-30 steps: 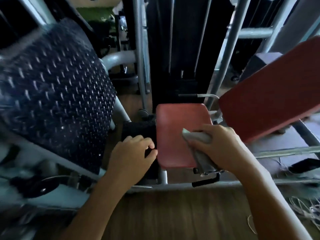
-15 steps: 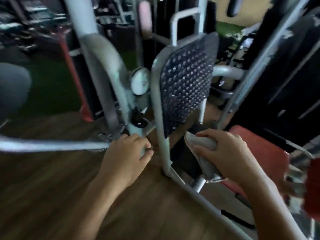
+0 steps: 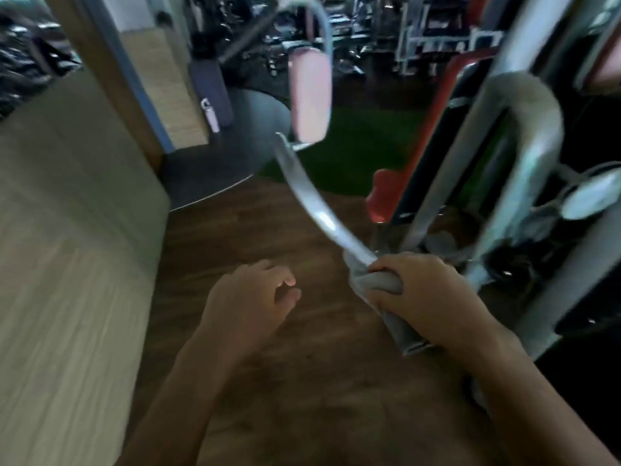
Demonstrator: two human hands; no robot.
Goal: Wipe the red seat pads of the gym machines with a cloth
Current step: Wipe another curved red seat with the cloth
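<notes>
My right hand (image 3: pixel 426 299) grips a folded grey cloth (image 3: pixel 396 317) low in the middle right of the head view, over the wooden floor. To its left my left hand (image 3: pixel 248 302) hangs over the floor with loosely curled fingers and holds nothing. A pale pink roller pad (image 3: pixel 309 95) hangs on a curved silver arm (image 3: pixel 316 210) above the hands. Past the cloth stands a red machine part (image 3: pixel 386 193). No red seat pad is under either hand. The picture is blurred by motion.
A light wooden wall or counter (image 3: pixel 74 250) fills the left side. Grey machine frame tubes (image 3: pixel 504 156) stand on the right. Beyond the brown wooden floor (image 3: pixel 255 237) lie a green mat (image 3: pixel 363 149) and a grey round platform (image 3: pixel 221 163), with more machines far behind.
The view has swung left, away from the red seat pad and the studded back pad. My left hand has come off the machine frame. My right hand still holds the cloth.
</notes>
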